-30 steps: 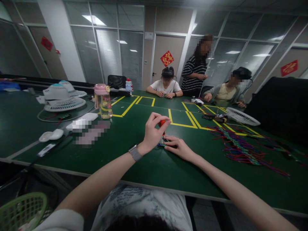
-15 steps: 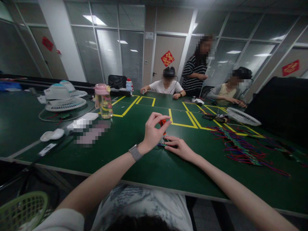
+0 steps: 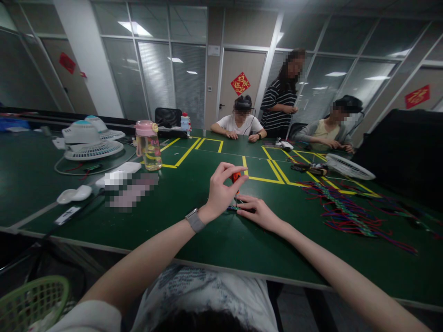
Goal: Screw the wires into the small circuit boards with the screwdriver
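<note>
Left hand point(image 3: 221, 190) raised in a fingertip pinch grip; right hand point(image 3: 259, 213) pressed flat, palm down.

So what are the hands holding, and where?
The left hand pinches a small screwdriver by its orange handle, upright. The right hand presses a small part down on the table.

Bench point(image 3: 214, 240): matt green top, glossy yellow tape lines point(image 3: 263, 179). Screwdriver point(image 3: 236, 177): orange plastic handle, smooth. Bottle point(image 3: 148, 145): clear glossy plastic, pink lid. Fan point(image 3: 90, 143): white plastic. Watch strap point(image 3: 194, 220): grey, matt. Basket point(image 3: 34, 302): green plastic mesh.
</note>
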Demonstrator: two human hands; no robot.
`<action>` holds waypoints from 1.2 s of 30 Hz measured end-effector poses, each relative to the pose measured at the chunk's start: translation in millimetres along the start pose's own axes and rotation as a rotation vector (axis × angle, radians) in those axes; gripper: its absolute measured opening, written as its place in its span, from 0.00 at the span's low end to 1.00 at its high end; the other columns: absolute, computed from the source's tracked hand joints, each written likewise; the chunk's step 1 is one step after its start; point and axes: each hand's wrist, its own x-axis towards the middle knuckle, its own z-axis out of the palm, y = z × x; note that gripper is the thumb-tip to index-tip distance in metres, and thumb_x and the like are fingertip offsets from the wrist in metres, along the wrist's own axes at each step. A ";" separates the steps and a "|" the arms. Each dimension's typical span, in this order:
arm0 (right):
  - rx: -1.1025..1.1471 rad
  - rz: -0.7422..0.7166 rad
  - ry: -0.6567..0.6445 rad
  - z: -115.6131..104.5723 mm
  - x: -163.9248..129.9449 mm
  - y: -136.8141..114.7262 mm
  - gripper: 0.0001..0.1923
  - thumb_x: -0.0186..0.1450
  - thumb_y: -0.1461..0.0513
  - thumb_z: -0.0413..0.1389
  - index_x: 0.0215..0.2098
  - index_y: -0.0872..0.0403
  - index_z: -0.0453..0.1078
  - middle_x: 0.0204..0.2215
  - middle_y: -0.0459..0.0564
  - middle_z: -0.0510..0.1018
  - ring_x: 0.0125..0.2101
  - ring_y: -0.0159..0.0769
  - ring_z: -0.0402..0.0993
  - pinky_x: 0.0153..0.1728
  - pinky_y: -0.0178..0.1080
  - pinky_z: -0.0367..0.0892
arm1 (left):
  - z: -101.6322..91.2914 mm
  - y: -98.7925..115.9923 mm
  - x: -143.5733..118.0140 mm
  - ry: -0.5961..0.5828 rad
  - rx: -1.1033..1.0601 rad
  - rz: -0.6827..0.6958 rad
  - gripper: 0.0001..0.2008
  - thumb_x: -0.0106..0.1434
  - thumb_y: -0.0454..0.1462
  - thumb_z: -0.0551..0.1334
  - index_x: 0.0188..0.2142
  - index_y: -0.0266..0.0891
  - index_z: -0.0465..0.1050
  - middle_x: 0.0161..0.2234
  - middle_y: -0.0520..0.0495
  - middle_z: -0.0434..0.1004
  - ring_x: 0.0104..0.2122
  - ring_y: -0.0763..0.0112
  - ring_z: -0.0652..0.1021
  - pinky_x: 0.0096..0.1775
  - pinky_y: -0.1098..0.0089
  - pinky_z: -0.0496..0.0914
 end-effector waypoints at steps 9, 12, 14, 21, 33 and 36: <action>-0.024 0.007 -0.018 -0.9 -1.0 -1.4 0.15 0.65 0.55 0.56 0.49 0.47 0.75 0.55 0.53 0.73 0.58 0.47 0.66 0.59 0.54 0.60 | 2.4 -6.0 -1.8 -0.110 -0.194 -0.113 0.17 0.70 0.37 0.52 0.56 0.43 0.68 0.49 0.43 0.73 0.42 0.70 0.77 0.40 0.71 0.74; -0.012 -0.003 -0.008 -0.7 -1.5 -1.6 0.16 0.65 0.56 0.56 0.50 0.46 0.75 0.55 0.53 0.73 0.58 0.47 0.66 0.59 0.55 0.59 | 2.3 -4.3 -0.4 -0.066 -0.112 -0.078 0.12 0.65 0.37 0.59 0.48 0.42 0.74 0.42 0.46 0.75 0.40 0.71 0.76 0.38 0.73 0.73; 0.003 -0.015 -0.001 -0.4 -1.8 -1.7 0.17 0.64 0.56 0.57 0.51 0.46 0.74 0.54 0.53 0.74 0.57 0.47 0.67 0.59 0.55 0.59 | 0.9 -1.5 1.5 -0.047 -0.041 -0.036 0.09 0.62 0.37 0.63 0.43 0.42 0.76 0.37 0.49 0.72 0.36 0.73 0.74 0.38 0.73 0.72; 0.016 -0.026 -0.003 -0.2 -2.1 -1.4 0.16 0.65 0.56 0.56 0.51 0.46 0.74 0.53 0.51 0.75 0.57 0.46 0.68 0.59 0.54 0.61 | -0.2 -2.0 1.7 -0.100 -0.100 -0.050 0.15 0.69 0.36 0.52 0.51 0.43 0.72 0.48 0.44 0.71 0.46 0.69 0.74 0.48 0.67 0.70; -0.009 -0.021 -0.002 0.3 -1.4 0.0 0.14 0.66 0.57 0.55 0.48 0.46 0.76 0.52 0.51 0.76 0.55 0.45 0.70 0.57 0.51 0.64 | -2.6 -2.1 1.9 -0.050 -0.017 -0.026 0.13 0.69 0.37 0.54 0.46 0.43 0.76 0.43 0.45 0.70 0.44 0.69 0.73 0.46 0.68 0.70; -0.016 -0.026 -0.007 0.4 -1.1 0.9 0.14 0.66 0.57 0.55 0.48 0.47 0.76 0.53 0.51 0.76 0.55 0.45 0.70 0.57 0.51 0.64 | 0.5 -5.7 0.1 -0.112 -0.154 -0.075 0.16 0.70 0.36 0.51 0.54 0.43 0.69 0.48 0.44 0.72 0.42 0.71 0.76 0.43 0.69 0.72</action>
